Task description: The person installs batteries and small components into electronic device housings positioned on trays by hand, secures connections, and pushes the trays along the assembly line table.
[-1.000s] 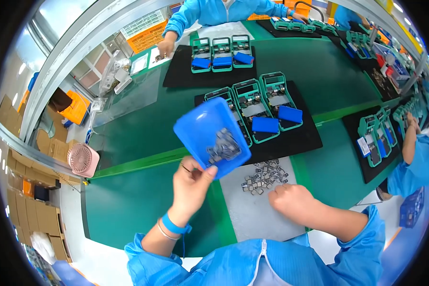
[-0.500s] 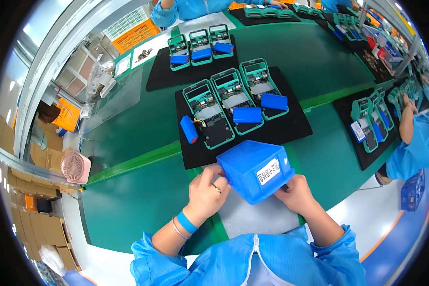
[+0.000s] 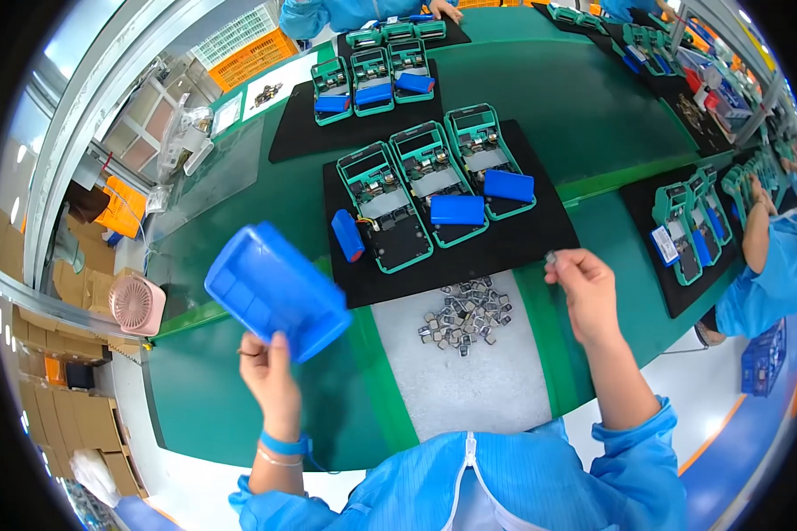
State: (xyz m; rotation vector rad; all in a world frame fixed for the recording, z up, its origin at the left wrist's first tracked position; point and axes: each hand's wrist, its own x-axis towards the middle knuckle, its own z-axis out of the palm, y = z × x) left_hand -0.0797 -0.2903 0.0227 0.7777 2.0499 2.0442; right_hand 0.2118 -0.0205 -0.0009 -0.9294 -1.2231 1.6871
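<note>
Since the earlier picture, the blue bin (image 3: 279,288) is moving away to the left of the pile of small metal bits (image 3: 465,320), and the right hand (image 3: 591,296) is leaving the bin and going up to the pile's right. Nearest, a grey sheet (image 3: 469,389) is lying under the pile. The left hand (image 3: 273,382) is holding the bin, its fingers clamping on the rim. No bits are showing inside, so the pouring out is looking done. The right fingers are pinching one small bit (image 3: 551,257).

Past the pile, a black mat (image 3: 469,258) is holding three green cases (image 3: 430,159). They are lying open. One blue block (image 3: 347,235) is lying beside its case, and two are resting on theirs, so this part is looking unfinished. Whether any bits are sitting inside, I cannot tell.

Far right of the pile, a white label (image 3: 664,246) is showing by more green cases (image 3: 713,217), but its marks are looking too tiny to read. Farthest behind the pile, a co-worker's hand (image 3: 447,11) is resting.
</note>
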